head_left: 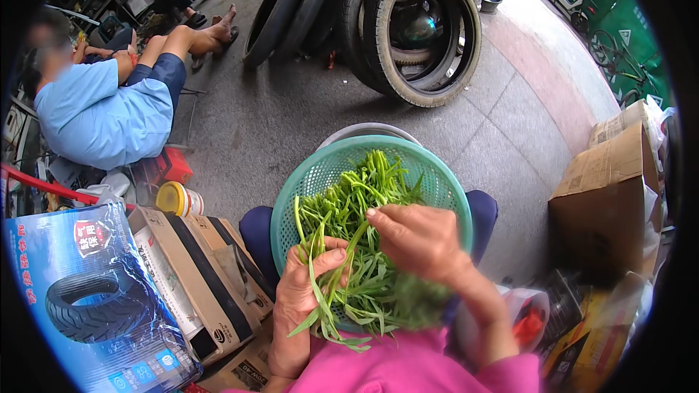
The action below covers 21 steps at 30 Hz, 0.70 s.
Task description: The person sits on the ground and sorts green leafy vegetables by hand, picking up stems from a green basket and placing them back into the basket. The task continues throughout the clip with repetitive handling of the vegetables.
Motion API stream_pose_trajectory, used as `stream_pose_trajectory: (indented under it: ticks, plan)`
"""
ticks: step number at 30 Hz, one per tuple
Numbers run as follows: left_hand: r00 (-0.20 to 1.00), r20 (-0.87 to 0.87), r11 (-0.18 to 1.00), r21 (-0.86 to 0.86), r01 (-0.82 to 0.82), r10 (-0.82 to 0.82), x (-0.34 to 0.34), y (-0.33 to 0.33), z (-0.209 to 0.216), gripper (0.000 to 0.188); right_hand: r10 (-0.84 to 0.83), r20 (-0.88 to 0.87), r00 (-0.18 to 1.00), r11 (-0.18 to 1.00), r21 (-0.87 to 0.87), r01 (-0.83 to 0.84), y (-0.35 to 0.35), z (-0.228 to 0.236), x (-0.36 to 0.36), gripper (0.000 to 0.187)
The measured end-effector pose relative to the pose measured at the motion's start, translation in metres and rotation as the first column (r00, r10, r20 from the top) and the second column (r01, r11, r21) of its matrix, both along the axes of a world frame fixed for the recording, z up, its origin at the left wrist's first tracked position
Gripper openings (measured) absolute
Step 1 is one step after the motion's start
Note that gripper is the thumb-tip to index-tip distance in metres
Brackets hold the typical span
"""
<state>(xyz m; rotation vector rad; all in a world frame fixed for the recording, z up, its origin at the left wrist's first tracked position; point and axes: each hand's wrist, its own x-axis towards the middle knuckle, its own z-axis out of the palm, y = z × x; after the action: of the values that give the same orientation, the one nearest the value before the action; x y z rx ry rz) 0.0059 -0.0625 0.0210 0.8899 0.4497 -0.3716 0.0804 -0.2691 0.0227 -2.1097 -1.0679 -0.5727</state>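
A green plastic colander [282,211] rests on my lap, heaped with water spinach [375,182] with long thin stems and narrow leaves. My left hand [295,291] is closed round a small bunch of stems, whose leaves hang down over the colander's near side. Above the heap, my right hand [422,240] pinches the upper part of a stem between thumb and fingers, just right of the left hand. The rim of a grey basin [364,128] shows behind the colander's far edge.
Several tyres [426,36] stand ahead on the paved floor. At my left are a blue tyre box [102,298], cardboard cartons [196,276] and a yellow-lidded tub [175,199]. A person in light blue [109,113] sits beyond. A brown carton [604,196] and bags [528,313] lie right.
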Motion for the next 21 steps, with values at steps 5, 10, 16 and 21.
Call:
stream_pose_trajectory:
  ticks: [5, 10, 16, 21]
  plan:
    - [0.999, 0.008, 0.997, 0.055, 0.044, -0.045, -0.002, -0.002, -0.001, 0.019, 0.042, 0.101, 0.994, 0.988, -0.15, -0.027, -0.001, -0.007, -0.003, 0.044]
    - [0.996, 0.06, 0.984, 0.17, 0.049, -0.06, -0.005, -0.005, -0.007, 0.015, 0.086, 0.036, 0.996, 0.984, -0.161, -0.08, 0.003, -0.013, -0.005, 0.036]
    - [0.991, -0.028, 0.991, 0.044, 0.13, -0.129, -0.002, -0.007, -0.005, 0.018, 0.083, -0.349, 0.933, 0.986, 0.162, -0.027, 0.002, -0.009, -0.008, 0.016]
    - [0.997, -0.03, 0.968, -0.242, 0.059, -0.069, -0.007, 0.003, -0.02, 0.017, 0.163, -0.803, 0.573, 0.667, 0.518, 0.536, -0.012, -0.004, -0.006, 0.01]
